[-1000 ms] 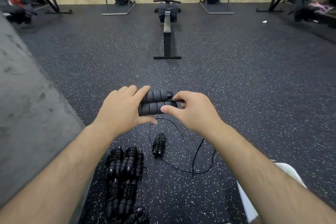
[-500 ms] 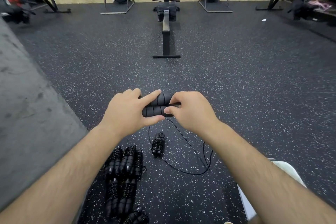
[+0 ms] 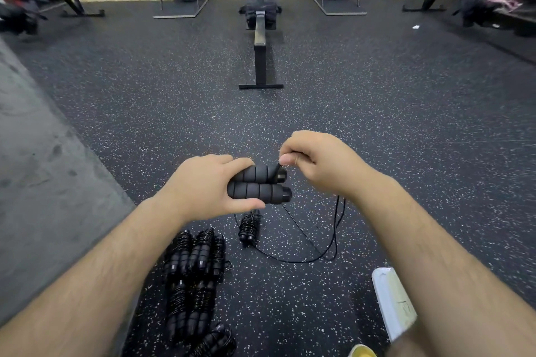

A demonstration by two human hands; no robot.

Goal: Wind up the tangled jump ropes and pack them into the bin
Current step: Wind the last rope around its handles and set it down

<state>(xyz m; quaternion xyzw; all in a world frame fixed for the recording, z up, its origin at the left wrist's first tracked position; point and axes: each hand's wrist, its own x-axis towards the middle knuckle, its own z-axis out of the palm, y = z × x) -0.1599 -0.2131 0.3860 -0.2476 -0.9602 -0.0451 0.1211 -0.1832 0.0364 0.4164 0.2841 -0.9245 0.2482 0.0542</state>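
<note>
- left grip [image 3: 203, 185] is clenched round two foam jump rope handles [image 3: 258, 184], held side by side above the floor [image 3: 377, 113]; their long axes run left to right, capped ends pointing right.
- right grip [image 3: 322, 165] pinches the black cord [image 3: 335, 229] at the upper handle's cap; the rest hangs into a loose loop on the floor.
- wound ropes [image 3: 197, 264] lie on the floor below the left grip.

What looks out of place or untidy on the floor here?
One wound rope lies alone, apart from the neat pile. The loose cord sprawls in loops on the floor, not yet wound. A white scrap lies far off at right.
</note>
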